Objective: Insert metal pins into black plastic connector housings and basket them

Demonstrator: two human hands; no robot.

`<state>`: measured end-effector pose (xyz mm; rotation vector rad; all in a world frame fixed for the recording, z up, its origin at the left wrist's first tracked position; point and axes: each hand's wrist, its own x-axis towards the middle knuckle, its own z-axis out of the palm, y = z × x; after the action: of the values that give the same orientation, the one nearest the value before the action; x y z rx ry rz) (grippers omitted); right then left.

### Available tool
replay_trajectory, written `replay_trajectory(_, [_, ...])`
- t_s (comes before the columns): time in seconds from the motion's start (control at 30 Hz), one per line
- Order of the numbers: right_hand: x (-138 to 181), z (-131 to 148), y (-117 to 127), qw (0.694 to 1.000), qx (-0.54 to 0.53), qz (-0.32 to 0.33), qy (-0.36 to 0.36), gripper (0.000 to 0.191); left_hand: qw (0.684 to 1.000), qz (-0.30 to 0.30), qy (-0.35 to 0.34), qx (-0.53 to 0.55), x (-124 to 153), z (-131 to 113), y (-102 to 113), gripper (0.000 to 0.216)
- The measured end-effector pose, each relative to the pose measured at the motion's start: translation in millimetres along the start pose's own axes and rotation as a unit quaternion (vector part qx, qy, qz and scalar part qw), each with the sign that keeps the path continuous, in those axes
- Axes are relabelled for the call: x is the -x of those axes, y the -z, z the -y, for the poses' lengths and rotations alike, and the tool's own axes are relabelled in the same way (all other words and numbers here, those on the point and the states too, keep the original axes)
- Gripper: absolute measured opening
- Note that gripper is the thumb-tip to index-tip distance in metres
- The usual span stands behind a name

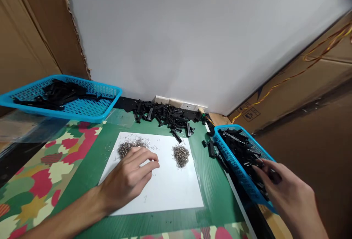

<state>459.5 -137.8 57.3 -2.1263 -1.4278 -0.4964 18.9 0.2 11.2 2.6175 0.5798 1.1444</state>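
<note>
My left hand (132, 174) hovers over the white sheet (170, 191), its fingers curled and the thumb close to the index finger in a pinch. Whatever may be between those fingertips is too small to make out. Just behind it lies a pile of small metal pieces (125, 149), partly covered by the hand. A second metal pile (180, 156) sits further right on the same sheet. At the right, my right hand (288, 187) reaches over a blue basket (236, 160) of black plastic parts (238, 141), closed on a dark plastic part (273, 176).
Another blue basket (96, 116) with long black parts (63, 94) stands at the back left. Loose black parts (167, 116) are heaped against the wall, before a power strip (189, 106). Cardboard (41, 22) flanks the green table mat (217, 195); yellow-orange wires (288, 79) hang at right.
</note>
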Motion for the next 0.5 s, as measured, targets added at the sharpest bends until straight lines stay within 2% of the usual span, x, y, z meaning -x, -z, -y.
replay_trajectory(0.1, [2,35,-5,0.992,-0.119,0.047,0.013,0.050,0.999,0.026,-0.031,0.017,1,-3,-3,0.030])
replay_trajectory(0.23, [-13,113,-30,0.955,-0.215,0.186,0.078,0.040,0.997,0.050,-0.055,0.034,4,-8,-8,0.021])
replay_trajectory(0.3, [-26,143,-51,0.937,-0.224,0.245,0.109,0.038,0.996,0.054,-0.066,0.039,5,-11,-9,0.019])
replay_trajectory(0.4, [-44,169,-85,0.923,-0.197,0.300,0.137,0.034,0.994,0.049,-0.086,0.037,9,-13,-9,0.018])
replay_trajectory(0.5, [-54,183,-113,0.927,-0.171,0.308,0.131,0.028,0.996,0.028,-0.076,0.032,13,-10,-5,0.022])
